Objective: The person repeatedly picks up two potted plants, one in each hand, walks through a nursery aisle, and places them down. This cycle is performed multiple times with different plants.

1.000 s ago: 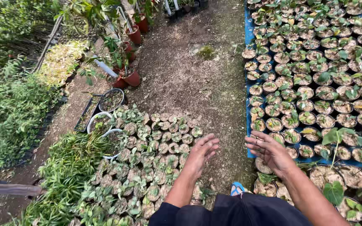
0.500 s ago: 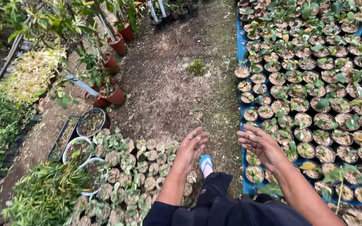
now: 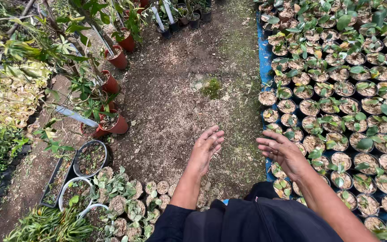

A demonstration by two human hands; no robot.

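Your left hand (image 3: pixel 207 148) over bare dirt path (image 3: pixel 175 103), right hand (image 3: pixel 283 152) just above potted seedlings (image 3: pixel 337 107), both grips wide, empty, pot rows running away from you

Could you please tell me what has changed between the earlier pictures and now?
The person has walked forward along the dirt path, leaving the small pots on the ground behind. Both the left hand and right hand stay open and empty, held out in front. The potted seedlings remain untouched.
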